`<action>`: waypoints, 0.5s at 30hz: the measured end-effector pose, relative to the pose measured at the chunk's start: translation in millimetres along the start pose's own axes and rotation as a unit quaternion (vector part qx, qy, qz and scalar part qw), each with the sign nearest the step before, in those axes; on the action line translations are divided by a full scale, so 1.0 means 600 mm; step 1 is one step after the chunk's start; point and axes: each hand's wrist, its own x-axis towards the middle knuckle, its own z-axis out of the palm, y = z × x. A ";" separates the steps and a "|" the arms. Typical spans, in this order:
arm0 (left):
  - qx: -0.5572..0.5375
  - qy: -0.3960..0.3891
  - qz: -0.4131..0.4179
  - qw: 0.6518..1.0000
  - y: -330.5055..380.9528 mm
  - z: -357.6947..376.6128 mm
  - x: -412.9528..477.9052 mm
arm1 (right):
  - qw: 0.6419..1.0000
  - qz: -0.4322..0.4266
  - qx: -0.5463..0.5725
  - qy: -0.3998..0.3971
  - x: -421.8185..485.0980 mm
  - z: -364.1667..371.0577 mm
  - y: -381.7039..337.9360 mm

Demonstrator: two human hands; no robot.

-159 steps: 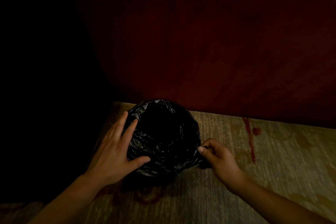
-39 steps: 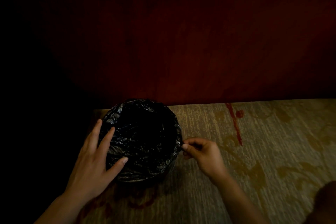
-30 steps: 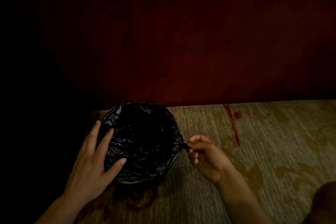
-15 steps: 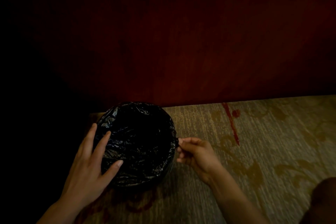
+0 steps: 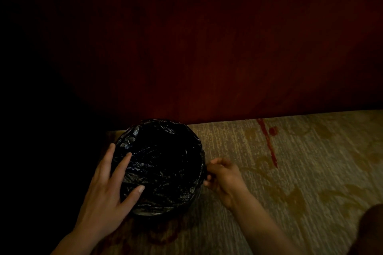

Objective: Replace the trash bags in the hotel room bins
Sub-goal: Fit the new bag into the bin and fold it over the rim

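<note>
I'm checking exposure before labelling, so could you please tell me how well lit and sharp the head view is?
Head view: dim; far left falls to black; the red wall barely reads; carpet and left hand are lit best; the black bag shows faint sheen on creases, its inside featureless; the right hand slightly soft.

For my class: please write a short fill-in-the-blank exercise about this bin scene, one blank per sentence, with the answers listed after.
1. The bin is lined with a ____ trash bag.
2. The left hand lies flat, fingers spread, on the bag at the bin's ____ side.
3. The right hand, fingers curled, pinches the bag at the bin's ____ side.
4. The bin stands on a patterned ____, close to a dark red wall.
Answers: black; left; right; carpet.
</note>
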 end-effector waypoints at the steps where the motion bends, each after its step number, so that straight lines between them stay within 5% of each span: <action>1: -0.001 0.001 0.001 1.000 0.000 0.000 0.000 | 0.999 -0.030 -0.029 0.006 -0.002 0.002 0.003; 7: -0.006 0.007 0.005 1.000 0.003 -0.002 0.001 | 0.969 -0.175 -0.169 0.038 -0.029 0.011 0.020; 15: -0.002 0.012 0.007 1.000 0.003 -0.001 0.001 | 0.963 -0.158 -0.216 0.009 -0.037 -0.006 0.031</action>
